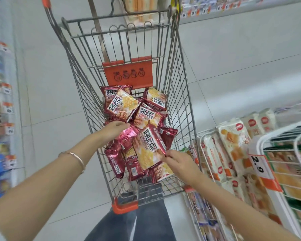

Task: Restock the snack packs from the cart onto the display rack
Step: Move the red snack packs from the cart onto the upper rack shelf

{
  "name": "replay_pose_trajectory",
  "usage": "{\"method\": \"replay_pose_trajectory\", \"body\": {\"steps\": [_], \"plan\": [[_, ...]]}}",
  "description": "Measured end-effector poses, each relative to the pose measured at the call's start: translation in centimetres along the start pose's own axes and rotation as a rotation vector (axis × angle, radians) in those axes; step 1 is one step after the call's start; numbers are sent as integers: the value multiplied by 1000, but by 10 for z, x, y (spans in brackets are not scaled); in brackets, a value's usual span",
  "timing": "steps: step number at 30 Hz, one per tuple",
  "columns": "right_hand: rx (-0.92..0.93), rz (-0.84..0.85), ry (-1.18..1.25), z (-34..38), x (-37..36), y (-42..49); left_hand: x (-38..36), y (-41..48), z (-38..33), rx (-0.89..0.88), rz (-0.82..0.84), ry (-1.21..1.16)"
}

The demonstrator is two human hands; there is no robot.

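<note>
A wire shopping cart [176,94] stands in front of me, holding several red-and-yellow snack packs in a heap. My left hand [114,128] reaches into the cart and grips the lower edge of one snack pack [122,106]. My right hand [178,161] pinches the corner of another snack pack [149,147] lying tilted on top of the heap. The white wire display rack [261,141] stands at the right, beside the cart.
The rack carries white-and-orange biscuit packs [233,141] and a 2.9 price tag [258,164]. Shelving with price labels [8,108] lines the left side. The floor is pale tile. An orange seat flap [129,73] sits at the cart's far end.
</note>
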State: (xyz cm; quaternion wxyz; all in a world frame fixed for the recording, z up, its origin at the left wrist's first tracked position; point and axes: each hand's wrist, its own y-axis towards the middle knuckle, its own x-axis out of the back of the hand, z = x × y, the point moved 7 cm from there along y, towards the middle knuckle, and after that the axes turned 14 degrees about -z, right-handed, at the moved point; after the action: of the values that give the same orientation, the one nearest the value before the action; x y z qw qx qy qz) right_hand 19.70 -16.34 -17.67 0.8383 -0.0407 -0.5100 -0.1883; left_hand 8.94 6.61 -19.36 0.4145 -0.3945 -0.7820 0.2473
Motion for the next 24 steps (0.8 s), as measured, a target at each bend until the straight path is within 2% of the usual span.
{"method": "replay_pose_trajectory", "body": {"steps": [3, 5, 6, 7, 8, 10, 11, 14, 16, 18, 20, 24], "plan": [[125, -220, 127, -10, 9, 9, -27, -7, -4, -29, 229, -62], [204, -352, 121, -3, 25, 21, -38, -10, -1, -11, 310, -41], [159, -393, 129, -5, 27, 24, -40, -10, 1, 14, 330, -14], [-20, -402, 209, -14, 26, 27, -40, -10, 5, 45, 348, -10], [-285, -386, 302, -32, 17, 27, -40, -9, 10, 75, 353, -42], [-786, -263, 419, -66, -23, 10, -38, -6, 16, 92, 293, -185], [-903, -124, 347, -78, -50, -1, -32, -1, 22, 94, 204, -229], [-1024, 456, 145, -89, -141, -47, -8, 12, 40, 82, -132, -272], [-1099, 680, 72, -81, -185, -75, 2, 15, 46, 62, -276, -282], [-1062, 744, -17, -72, -211, -85, 8, 10, 45, 16, -371, -311], [-943, 728, -130, -69, -225, -75, 11, 1, 41, -26, -433, -321], [-853, 707, -111, -83, -241, -54, 7, -4, 48, 29, -392, -440]]}}
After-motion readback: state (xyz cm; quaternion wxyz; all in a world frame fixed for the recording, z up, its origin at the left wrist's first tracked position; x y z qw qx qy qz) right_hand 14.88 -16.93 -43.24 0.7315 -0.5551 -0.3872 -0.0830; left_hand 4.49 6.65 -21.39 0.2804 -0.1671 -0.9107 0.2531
